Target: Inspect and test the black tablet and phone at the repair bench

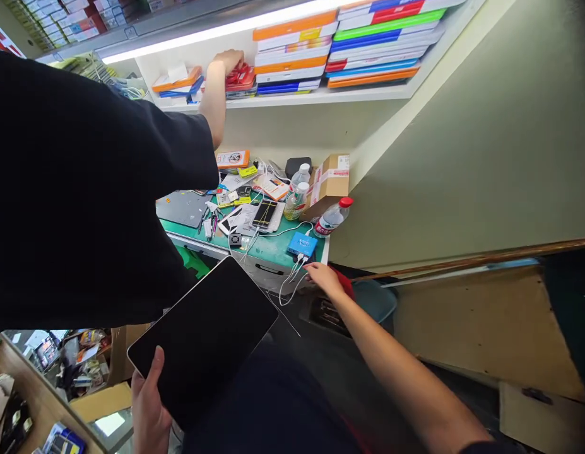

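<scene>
My left hand (150, 403) grips a black-screened tablet (216, 328) by its near left corner, the thumb lying over the screen. The tablet is tilted in front of my body. At the desk's front right corner, my right hand (323, 279) has its fingers pinched at the white charging cable (299, 287) close to its plug. The fingertips are small in view, and the exact grip is partly hidden. Right above them sits a blue charging hub (302, 244), with several white cables plugged into its front.
A co-worker in a black shirt (98, 189) stands close on the left, one hand (230, 60) among boxes on the shelf (292, 99). Bottles (332, 216), a cardboard box (330, 180) and a phone (264, 213) crowd the green desk (273, 249). A wall rises at right.
</scene>
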A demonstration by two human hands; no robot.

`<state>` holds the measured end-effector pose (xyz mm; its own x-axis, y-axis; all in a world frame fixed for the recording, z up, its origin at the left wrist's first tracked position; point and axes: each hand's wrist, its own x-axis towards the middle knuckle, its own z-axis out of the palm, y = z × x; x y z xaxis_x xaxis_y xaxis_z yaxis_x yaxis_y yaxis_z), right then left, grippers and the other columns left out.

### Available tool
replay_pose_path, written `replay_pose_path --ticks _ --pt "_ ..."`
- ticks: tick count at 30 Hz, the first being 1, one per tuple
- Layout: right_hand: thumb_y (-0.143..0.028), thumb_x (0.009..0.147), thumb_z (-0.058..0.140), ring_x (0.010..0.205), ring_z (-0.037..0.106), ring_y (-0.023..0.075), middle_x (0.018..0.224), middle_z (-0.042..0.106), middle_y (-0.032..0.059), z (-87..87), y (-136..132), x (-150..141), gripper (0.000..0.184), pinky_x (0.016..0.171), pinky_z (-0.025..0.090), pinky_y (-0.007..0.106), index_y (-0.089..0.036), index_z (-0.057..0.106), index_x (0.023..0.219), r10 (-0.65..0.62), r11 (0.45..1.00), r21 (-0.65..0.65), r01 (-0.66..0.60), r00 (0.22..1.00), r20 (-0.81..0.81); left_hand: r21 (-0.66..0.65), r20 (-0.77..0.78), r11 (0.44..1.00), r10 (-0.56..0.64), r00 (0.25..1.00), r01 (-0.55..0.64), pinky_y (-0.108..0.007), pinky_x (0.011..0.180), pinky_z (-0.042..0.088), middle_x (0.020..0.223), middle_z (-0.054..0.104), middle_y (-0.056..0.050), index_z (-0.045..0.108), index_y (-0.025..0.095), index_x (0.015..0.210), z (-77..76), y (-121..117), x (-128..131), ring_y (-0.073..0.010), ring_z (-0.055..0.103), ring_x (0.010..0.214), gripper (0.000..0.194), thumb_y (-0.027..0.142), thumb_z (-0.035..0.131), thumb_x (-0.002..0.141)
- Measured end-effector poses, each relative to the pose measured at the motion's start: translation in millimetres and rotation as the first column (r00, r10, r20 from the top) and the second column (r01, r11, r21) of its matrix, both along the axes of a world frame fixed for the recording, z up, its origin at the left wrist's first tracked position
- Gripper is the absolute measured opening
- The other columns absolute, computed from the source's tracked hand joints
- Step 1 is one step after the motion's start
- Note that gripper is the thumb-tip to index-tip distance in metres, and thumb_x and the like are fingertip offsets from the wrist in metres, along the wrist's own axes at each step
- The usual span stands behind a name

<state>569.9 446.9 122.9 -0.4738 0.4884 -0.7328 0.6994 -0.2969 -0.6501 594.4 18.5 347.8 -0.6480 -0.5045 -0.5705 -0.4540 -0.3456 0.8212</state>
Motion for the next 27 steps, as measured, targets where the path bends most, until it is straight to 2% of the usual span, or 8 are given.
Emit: replay_pose_path --ticks 5,6,9,11,15,21,24,27 --pt "-0.014 0.097 0.053 0.065 0.063 0.0132 0.073 0.061 0.004 25.3 -33.9 76.2 0.017 0.061 0.056 0.02 -0.016 0.069 0.102 -0.181 0.909 -0.403 0.112 0.974 -0.137 0.126 -0.003 0.987 -0.103 0.995 0.103 -0.046 0.099 0.062 0.091 0.082 -0.006 0.072 0.018 0.124 -22.1 -4.8 -15.5 -0.023 0.081 0.083 0.032 0.007 0.061 0.096" --pt "-0.012 0.098 0.052 0.066 0.063 0.0117 0.075 0.061 0.0041 31.5 -43.9 88.5 0.019 0.063 0.057 0.018 -0.014 0.07 0.104 -0.244 0.83 -0.543 0.123 0.957 -0.156 0.167 0.017 0.978 -0.129 0.991 0.125 -0.046 0.101 0.061 0.093 0.083 -0.008 0.071 0.017 0.126 -26.3 -4.3 -19.5 -0.0247 0.081 0.089 0.032 0.008 0.06 0.097" --pt "-0.01 0.101 0.052 0.069 0.065 0.0086 0.079 0.062 0.0034 52.6 -71.3 107.3 0.018 0.066 0.058 0.014 -0.013 0.068 0.109 -0.492 0.439 -0.888 0.141 0.864 -0.106 0.282 0.126 0.945 -0.208 0.97 0.166 -0.048 0.104 0.06 0.097 0.082 -0.011 0.071 0.014 0.125 -37.9 1.3 -31.2 -0.0282 0.08 0.1 0.029 0.014 0.055 0.102" --pt "-0.012 0.1 0.058 0.073 0.068 0.0093 0.082 0.065 0.0032 68.7 -82.7 105.4 0.011 0.068 0.06 0.016 -0.014 0.068 0.106 -0.574 0.312 -0.941 0.131 0.815 -0.077 0.329 0.205 0.926 -0.264 0.943 0.187 -0.05 0.105 0.059 0.096 0.082 -0.013 0.07 0.012 0.127 -45.2 7.5 -37.5 -0.0297 0.079 0.103 0.03 0.02 0.053 0.104" --pt "-0.018 0.093 0.074 0.084 0.072 0.0126 0.091 0.071 0.0034 98.9 -84.5 89.7 0.01 0.075 0.062 0.02 -0.016 0.07 0.102 -0.541 0.399 -0.916 0.029 0.814 -0.21 0.348 0.264 0.908 -0.332 0.905 0.232 -0.052 0.107 0.057 0.094 0.082 -0.015 0.067 0.008 0.134 -60.3 17.7 -44.1 -0.0313 0.079 0.103 0.036 0.024 0.053 0.105" --pt "-0.022 0.084 0.078 0.078 0.069 0.0112 0.088 0.072 0.0016 94.1 -78.6 90.6 0.023 0.066 0.055 0.017 -0.02 0.073 0.106 -0.288 0.742 -0.668 -0.052 0.876 -0.387 0.47 0.208 0.849 -0.374 0.904 0.243 -0.053 0.116 0.049 0.097 0.082 -0.015 0.076 0.013 0.124 -84.9 2.0 -44.6 -0.0323 0.075 0.114 0.035 0.029 0.051 0.105" --pt "-0.022 0.081 0.07 0.066 0.065 0.0123 0.075 0.068 0.0003 63.5 -86.5 94.3 0.013 0.062 0.052 0.021 -0.02 0.071 0.094 -0.048 0.851 -0.511 -0.119 0.952 -0.302 0.615 0.123 0.734 -0.452 0.884 0.29 -0.055 0.122 0.041 0.095 0.082 -0.016 0.082 0.015 0.109 -97.5 -16.5 -44.4 -0.0325 0.071 0.123 0.047 0.039 0.042 0.107" --pt "-0.023 0.08 0.066 0.053 0.057 0.0136 0.058 0.058 -0.0026 31.2 -94.8 88.1 0.005 0.052 0.045 0.024 -0.02 0.062 0.077 0.049 0.902 -0.407 -0.141 0.972 -0.228 0.76 -0.07 0.504 -0.566 0.821 0.411 -0.053 0.126 0.032 0.104 0.081 -0.017 0.084 0.014 0.108 -106.0 -30.8 -44.3 -0.0318 0.065 0.132 0.068 0.047 0.025 0.109"
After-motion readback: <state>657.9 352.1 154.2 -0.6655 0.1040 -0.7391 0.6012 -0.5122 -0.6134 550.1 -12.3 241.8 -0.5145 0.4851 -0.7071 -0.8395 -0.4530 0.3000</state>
